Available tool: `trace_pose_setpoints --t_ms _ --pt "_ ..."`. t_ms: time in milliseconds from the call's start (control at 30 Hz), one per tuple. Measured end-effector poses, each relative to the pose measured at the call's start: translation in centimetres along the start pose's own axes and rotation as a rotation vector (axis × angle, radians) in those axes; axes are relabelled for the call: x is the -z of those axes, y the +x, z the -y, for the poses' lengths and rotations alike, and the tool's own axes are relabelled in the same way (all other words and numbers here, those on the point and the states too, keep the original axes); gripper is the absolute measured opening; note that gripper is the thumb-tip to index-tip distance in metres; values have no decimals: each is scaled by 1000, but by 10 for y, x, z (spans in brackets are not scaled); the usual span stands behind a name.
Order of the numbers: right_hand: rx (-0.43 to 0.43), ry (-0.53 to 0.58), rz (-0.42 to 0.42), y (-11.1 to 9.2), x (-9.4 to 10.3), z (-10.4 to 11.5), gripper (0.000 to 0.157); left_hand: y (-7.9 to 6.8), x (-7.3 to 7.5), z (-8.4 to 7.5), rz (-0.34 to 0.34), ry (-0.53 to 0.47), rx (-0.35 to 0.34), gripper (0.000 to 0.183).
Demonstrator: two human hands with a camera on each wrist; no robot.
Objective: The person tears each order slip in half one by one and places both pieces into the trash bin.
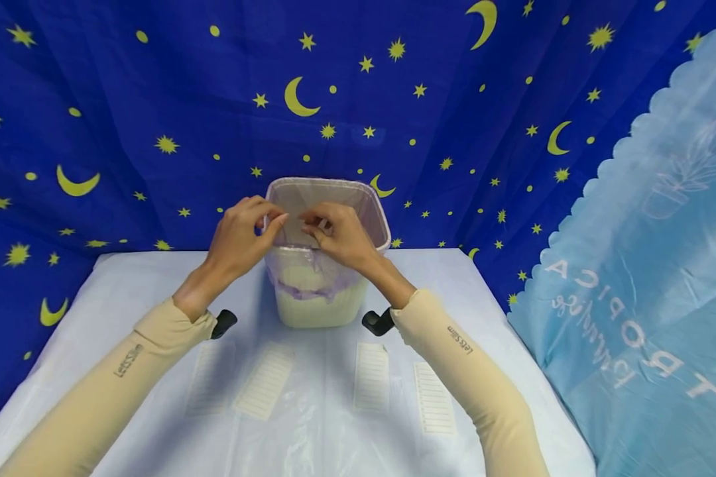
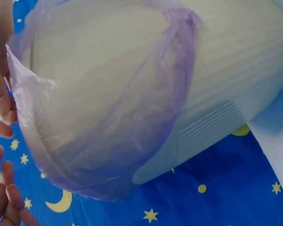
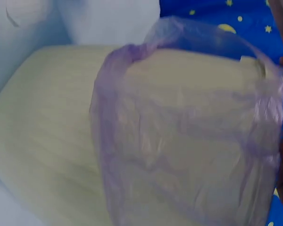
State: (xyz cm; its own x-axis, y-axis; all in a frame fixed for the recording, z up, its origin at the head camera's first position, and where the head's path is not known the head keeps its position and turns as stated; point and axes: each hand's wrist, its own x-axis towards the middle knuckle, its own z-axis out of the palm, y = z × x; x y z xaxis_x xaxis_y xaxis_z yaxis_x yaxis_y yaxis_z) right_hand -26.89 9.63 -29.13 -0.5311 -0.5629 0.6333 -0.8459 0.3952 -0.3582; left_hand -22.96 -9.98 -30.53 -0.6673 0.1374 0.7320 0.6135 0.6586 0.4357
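Two sets of curled fingers (image 1: 274, 227) just above the purple liner (image 1: 303, 292), any pinch unclear.

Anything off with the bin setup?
Yes, the bag looks askew: over the bin's front its hem is bunched and hangs unevenly rather than in a level fold. No spill or damage visible.

The translucent purple plastic bag (image 2: 122, 136) is crinkled and glossy; the cream tapered plastic bin (image 1: 316, 315), ribbed and matt; the white worktop covering (image 1: 328, 424) has a plastic-like sheen.
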Motion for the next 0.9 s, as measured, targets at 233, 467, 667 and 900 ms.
trace_pose_setpoints --t_ms 233,467,667,900 --pt "170 44 -79 -4 -10 21 14 -19 11 -2 -92 -27 -22 7" --pt "281 164 88 -6 -18 45 15 -41 21 -1 -106 -10 -45 2" --pt "234 180 270 -14 -29 55 19 -71 24 6 -89 19 20 6" --pt "113 147 453 -25 -44 52 21 -108 15 17 -32 31 147 7"
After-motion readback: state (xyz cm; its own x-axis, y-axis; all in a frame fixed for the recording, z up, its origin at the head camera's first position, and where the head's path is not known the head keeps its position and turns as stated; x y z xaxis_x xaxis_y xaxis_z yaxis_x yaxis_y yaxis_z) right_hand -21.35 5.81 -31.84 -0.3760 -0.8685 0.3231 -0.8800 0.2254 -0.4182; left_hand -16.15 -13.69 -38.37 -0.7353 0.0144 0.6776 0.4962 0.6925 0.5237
